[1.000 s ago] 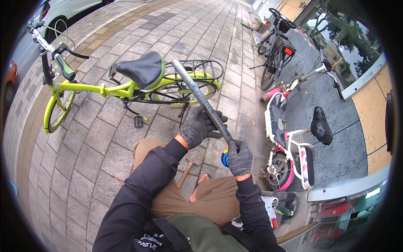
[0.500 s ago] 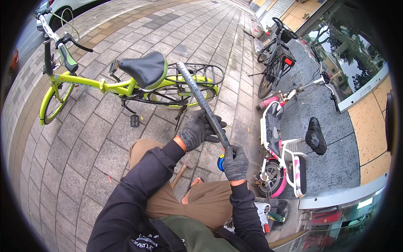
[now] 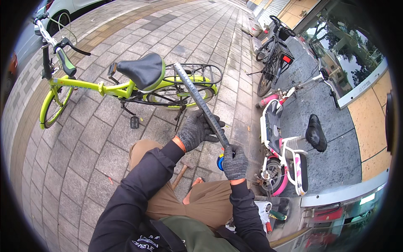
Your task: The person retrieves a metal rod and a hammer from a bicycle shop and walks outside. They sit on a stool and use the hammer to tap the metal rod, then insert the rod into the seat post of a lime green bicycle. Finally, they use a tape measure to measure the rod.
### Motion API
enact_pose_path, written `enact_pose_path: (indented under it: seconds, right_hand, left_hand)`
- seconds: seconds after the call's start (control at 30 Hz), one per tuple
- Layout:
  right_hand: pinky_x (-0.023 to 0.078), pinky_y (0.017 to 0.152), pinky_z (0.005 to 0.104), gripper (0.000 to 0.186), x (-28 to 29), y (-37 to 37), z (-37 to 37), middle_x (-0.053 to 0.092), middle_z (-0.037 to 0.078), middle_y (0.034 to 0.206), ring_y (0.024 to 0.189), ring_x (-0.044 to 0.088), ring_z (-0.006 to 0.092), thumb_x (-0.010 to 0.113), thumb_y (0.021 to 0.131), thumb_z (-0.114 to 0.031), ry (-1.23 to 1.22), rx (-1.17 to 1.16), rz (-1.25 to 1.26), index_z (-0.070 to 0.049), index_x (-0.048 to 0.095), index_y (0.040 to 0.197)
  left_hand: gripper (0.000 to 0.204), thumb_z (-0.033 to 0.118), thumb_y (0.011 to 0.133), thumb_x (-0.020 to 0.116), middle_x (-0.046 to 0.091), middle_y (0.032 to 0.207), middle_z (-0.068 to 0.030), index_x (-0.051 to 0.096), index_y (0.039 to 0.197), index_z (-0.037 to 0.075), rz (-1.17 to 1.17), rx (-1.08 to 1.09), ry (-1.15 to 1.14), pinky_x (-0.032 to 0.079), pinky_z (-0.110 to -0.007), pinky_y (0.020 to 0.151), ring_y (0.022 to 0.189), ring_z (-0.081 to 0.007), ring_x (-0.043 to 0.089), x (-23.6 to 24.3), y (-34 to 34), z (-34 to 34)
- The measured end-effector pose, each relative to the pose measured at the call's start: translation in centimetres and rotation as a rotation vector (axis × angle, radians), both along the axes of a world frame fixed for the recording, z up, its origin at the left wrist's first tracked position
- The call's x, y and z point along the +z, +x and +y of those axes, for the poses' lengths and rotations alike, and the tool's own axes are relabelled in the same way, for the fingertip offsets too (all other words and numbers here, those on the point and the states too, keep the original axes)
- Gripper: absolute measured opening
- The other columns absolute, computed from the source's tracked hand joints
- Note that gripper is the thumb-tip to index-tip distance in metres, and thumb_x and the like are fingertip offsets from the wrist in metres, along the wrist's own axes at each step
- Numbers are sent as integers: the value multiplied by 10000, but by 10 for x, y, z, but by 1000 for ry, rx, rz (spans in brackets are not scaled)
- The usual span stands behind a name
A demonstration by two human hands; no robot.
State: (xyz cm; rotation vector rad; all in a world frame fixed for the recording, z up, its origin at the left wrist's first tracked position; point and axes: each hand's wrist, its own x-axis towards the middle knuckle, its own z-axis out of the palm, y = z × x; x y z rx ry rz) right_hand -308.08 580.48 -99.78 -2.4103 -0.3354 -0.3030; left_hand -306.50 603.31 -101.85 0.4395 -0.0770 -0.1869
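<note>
A long, straight dark grey bar (image 3: 191, 87) with a pale far end and small marks along it slants up and left in front of me. My right hand (image 3: 235, 163), in a grey knit glove with an orange cuff, is closed round its near end. My left hand (image 3: 196, 131), gloved alike, holds the bar lower along its length, fingers passing behind it. Beside my right hand is a round blue thing with a bit of yellow (image 3: 220, 162), partly hidden by that hand. A wooden-handled tool (image 3: 179, 176) lies on the paving by my legs, its head hidden.
A lime-green bicycle (image 3: 117, 90) stands ahead on the paving, its rack behind the bar's far end. To the right are a pink and white scooter (image 3: 275, 138) and a black bicycle (image 3: 275, 61) along a shopfront. A white bag (image 3: 263, 212) lies by my right forearm.
The view has shifted slightly. The bar's far end sits a little further left against the bicycle rack, and both hands keep nearly the same hold.
</note>
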Motion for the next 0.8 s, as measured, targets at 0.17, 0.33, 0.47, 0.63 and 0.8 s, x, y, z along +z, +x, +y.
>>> enact_pose_path:
  seconds: [0.17, 0.33, 0.47, 0.63, 0.8]
  right_hand:
    - [560, 730, 442, 228, 0, 0, 0, 737, 178, 850, 793, 732, 337, 699, 964, -292, 9, -3, 5, -71, 744, 994]
    - [561, 730, 438, 236, 6, -2, 3, 734, 178, 850, 789, 731, 334, 706, 965, -306, 8, -11, 26, -73, 741, 983]
    - [559, 730, 440, 249, 1, 1, 0, 732, 183, 850, 787, 729, 341, 707, 967, -319, 9, -3, 18, -72, 738, 980]
    - [558, 736, 445, 252, -5, 4, -2, 732, 186, 854, 797, 728, 348, 703, 968, -321, -5, -14, 16, -72, 739, 981]
    - [558, 741, 447, 254, -1, 3, -1, 733, 187, 856, 804, 730, 352, 699, 970, -320, 8, -7, 25, -70, 741, 979]
  left_hand:
    - [798, 689, 979, 464, 628, 1352, -292, 614, 1315, -19, -5, -9, -1, 557, -579, 972, 1229, -443, 642, -2, 1, 0]
    - [805, 703, 977, 466, 631, 1350, -286, 612, 1318, -12, -13, -9, 5, 553, -577, 979, 1235, -440, 640, -3, 2, 0]
    - [802, 708, 980, 458, 635, 1350, -277, 614, 1312, -5, -7, -6, 6, 554, -572, 977, 1235, -435, 642, -4, 2, -2]
    - [805, 716, 980, 454, 639, 1345, -273, 618, 1304, -2, 2, -13, 3, 556, -571, 973, 1234, -433, 644, -4, 3, -1]
    - [804, 713, 982, 460, 640, 1340, -278, 615, 1305, -7, 15, -1, 7, 563, -570, 961, 1227, -432, 648, -1, 1, -2]
